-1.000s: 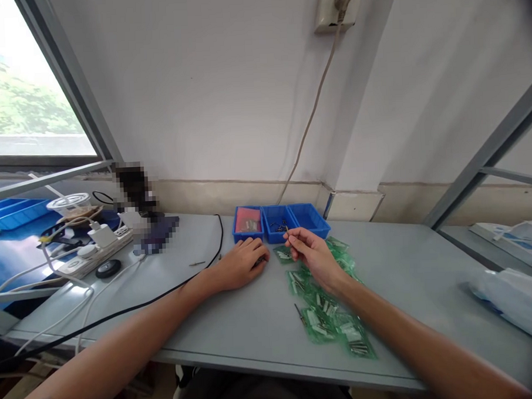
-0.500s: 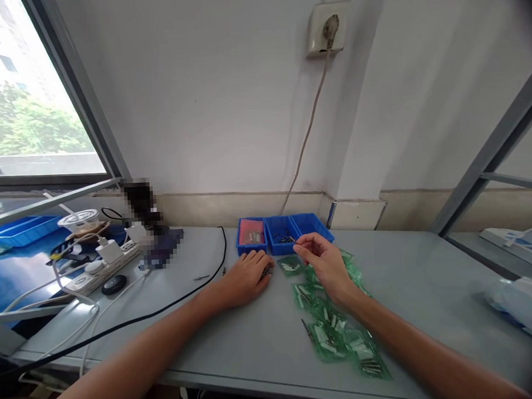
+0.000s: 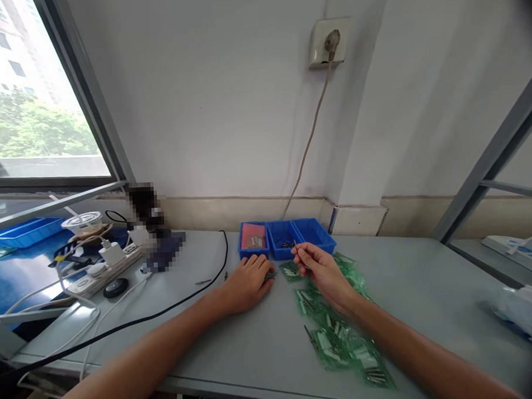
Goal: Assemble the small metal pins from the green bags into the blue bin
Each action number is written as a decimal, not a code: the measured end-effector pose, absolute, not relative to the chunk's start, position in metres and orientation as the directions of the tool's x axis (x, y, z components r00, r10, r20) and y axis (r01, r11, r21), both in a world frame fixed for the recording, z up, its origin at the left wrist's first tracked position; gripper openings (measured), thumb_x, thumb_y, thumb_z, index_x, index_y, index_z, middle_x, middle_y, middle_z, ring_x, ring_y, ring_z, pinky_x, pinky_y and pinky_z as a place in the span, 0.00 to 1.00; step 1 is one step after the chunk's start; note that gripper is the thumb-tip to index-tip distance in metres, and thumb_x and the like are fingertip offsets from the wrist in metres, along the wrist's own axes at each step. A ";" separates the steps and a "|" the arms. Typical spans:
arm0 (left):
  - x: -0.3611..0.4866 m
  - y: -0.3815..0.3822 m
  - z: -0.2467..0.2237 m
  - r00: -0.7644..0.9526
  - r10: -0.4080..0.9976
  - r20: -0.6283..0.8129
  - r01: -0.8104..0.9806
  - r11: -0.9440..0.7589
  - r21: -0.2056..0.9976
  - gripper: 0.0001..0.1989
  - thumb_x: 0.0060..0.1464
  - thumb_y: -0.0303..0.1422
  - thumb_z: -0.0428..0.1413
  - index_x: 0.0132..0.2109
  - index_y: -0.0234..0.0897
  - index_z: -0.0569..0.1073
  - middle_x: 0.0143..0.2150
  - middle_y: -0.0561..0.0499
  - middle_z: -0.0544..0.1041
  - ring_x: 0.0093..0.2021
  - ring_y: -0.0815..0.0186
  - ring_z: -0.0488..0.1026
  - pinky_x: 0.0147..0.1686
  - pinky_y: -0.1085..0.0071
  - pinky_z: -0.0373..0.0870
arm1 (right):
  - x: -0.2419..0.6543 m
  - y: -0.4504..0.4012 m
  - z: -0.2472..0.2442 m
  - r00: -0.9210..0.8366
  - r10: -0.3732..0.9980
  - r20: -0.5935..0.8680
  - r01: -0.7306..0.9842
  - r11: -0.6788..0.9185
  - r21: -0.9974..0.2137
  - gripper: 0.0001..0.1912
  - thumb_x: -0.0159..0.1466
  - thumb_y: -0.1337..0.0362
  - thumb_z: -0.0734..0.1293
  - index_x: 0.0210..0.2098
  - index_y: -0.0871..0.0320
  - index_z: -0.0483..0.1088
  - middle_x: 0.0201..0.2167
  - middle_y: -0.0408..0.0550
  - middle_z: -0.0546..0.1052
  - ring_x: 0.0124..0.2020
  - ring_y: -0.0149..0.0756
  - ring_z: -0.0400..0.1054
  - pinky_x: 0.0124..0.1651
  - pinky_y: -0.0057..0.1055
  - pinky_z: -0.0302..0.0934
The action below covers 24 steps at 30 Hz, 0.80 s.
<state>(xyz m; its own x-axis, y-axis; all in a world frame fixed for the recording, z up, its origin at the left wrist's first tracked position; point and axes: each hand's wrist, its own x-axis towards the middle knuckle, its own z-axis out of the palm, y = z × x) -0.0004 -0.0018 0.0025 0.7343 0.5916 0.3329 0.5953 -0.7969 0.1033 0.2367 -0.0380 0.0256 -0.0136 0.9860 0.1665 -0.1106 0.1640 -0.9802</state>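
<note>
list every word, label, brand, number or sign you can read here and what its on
No readable text anywhere in the picture.
Green packets: any print too small and blurred to read.
Red packet: nothing legible.
Power strip: any markings too small to read.

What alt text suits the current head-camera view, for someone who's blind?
A right hand pinches a thin part near green packets; the left hand lies over metallic pieces on a gray table. Three blue bins stand beyond.

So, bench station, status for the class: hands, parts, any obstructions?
Left hand cupped over small metal pieces. Right hand pinching thin part near middle blue bin. Green plastic packets around right hand. Black cable beside left forearm.
</note>
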 end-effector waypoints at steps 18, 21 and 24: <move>0.002 0.000 0.000 0.649 0.663 0.374 0.694 -0.717 0.068 0.07 0.71 0.37 0.57 0.45 0.39 0.71 0.46 0.48 0.75 0.47 0.56 0.71 0.48 0.60 0.65 | 0.232 -0.043 0.030 -0.025 0.998 0.052 -0.073 0.050 -0.996 0.26 0.62 0.40 0.75 0.28 0.55 0.67 0.25 0.37 0.64 0.24 0.28 0.56 0.28 0.29 0.53; 0.002 0.001 -0.003 0.661 0.652 0.372 0.668 -0.737 0.105 0.05 0.72 0.36 0.56 0.47 0.40 0.71 0.47 0.49 0.75 0.47 0.58 0.71 0.47 0.61 0.65 | 0.233 -0.038 0.028 0.008 1.000 0.009 -0.136 0.010 -0.991 0.26 0.60 0.41 0.76 0.28 0.55 0.67 0.25 0.36 0.64 0.21 0.26 0.53 0.24 0.28 0.50; 0.003 0.002 -0.004 0.699 0.619 0.358 0.628 -0.771 0.105 0.05 0.73 0.35 0.55 0.48 0.40 0.72 0.48 0.49 0.75 0.48 0.58 0.71 0.48 0.61 0.66 | 0.235 -0.032 0.025 0.043 0.999 0.018 -0.136 0.023 -0.990 0.26 0.60 0.42 0.77 0.29 0.56 0.67 0.24 0.36 0.65 0.19 0.25 0.54 0.22 0.27 0.49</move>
